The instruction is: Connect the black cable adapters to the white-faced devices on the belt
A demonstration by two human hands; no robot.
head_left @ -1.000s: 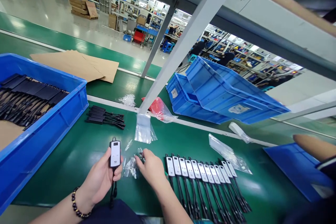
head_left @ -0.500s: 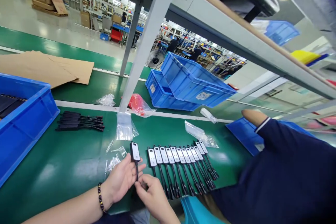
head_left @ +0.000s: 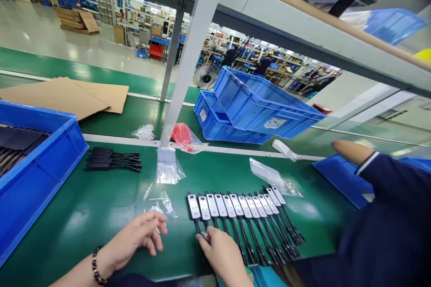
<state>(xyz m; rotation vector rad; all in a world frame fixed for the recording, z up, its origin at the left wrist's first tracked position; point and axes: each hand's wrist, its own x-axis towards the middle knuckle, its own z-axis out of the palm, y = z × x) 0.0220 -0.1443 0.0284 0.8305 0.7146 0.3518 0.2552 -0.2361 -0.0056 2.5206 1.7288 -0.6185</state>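
The left hand [head_left: 138, 237] is very near, to the left of the row of gadgets [head_left: 244, 206]. Its fingers are loosely spread and a bit bent, and a string of dark beads [head_left: 96, 265] goes around its wrist. The right hand [head_left: 204, 236] is at the near left part of the row. Its thumb and finger pinch the black cord [head_left: 197, 225] of the end gadget [head_left: 194, 206]. The end gadget lies on the green table [head_left: 77, 228], first on the left of the row, with its pale front up and a small dark square near its top. The rest of the row lies side by side, with the cords toward the person. To the right of the row is another person's dark blue sleeve [head_left: 400, 179] with a white edge.

Left of the row are crinkly clear plastic bits [head_left: 168, 204]. A long clear bag [head_left: 266, 172] lies just past the right part of the row. Past the row and to its left is a flat pile of clear bags [head_left: 166, 166]. Well to the left of the row are black things [head_left: 101, 159] with cords, and farther left is a big blue bin [head_left: 40, 193]. Behind the row, two stacked bins [head_left: 276, 119] lean at a slant. Farther still behind the row stands a fan [head_left: 205, 75]
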